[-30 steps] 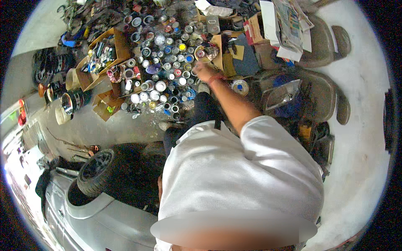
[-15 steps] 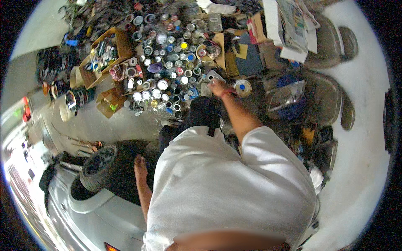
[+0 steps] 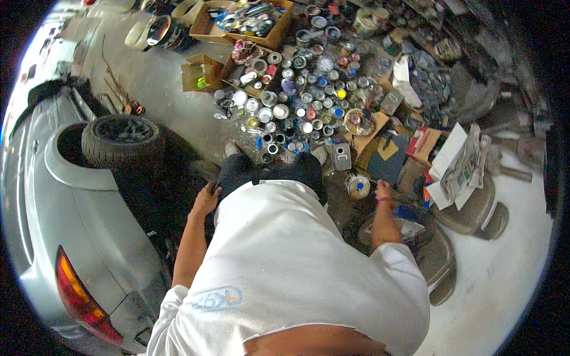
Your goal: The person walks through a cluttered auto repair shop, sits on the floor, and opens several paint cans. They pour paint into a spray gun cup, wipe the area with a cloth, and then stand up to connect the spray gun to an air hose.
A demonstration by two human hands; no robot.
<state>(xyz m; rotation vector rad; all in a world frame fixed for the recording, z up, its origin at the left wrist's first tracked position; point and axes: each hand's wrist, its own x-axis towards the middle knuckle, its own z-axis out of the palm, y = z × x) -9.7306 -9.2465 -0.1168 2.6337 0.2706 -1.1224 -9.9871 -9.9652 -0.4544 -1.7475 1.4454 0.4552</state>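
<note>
Cans (image 3: 281, 111) and one car (image 3: 101, 228) on a floor (image 3: 157, 89)

White shirt (image 3: 297, 255): one, worn, nearest. Dark trousers (image 3: 236, 172): one pair. Light shoes (image 3: 232, 149): two. Round can (image 3: 358, 186), blue at its centre: one, standing on the floor just left of the right hand (image 3: 383, 190). Rectangular tin (image 3: 342, 156): one, between that can and the right shoe. Car: one, silver-grey, at the left; one tail light (image 3: 83, 291) and one wheel (image 3: 100, 148) showing. White carton (image 3: 446, 160): one, with papers, at the right. Cans: several dozen, close-packed ahead of the shoes, too crowded for an exact count. Open cartons: two, beyond at the left, a small one (image 3: 194, 83) and a large filled one (image 3: 279, 37).

Right hand: one, fingers partly curled; cannot tell whether it has hold of anything. Left hand (image 3: 205, 200): one, against the trousers at the thigh, fingers loosely bent; cannot tell its grip.

Hidden or unclear: both palms unseen; car and shirt cut off below; far heap (image 3: 427, 18) dark, blurred.
</note>
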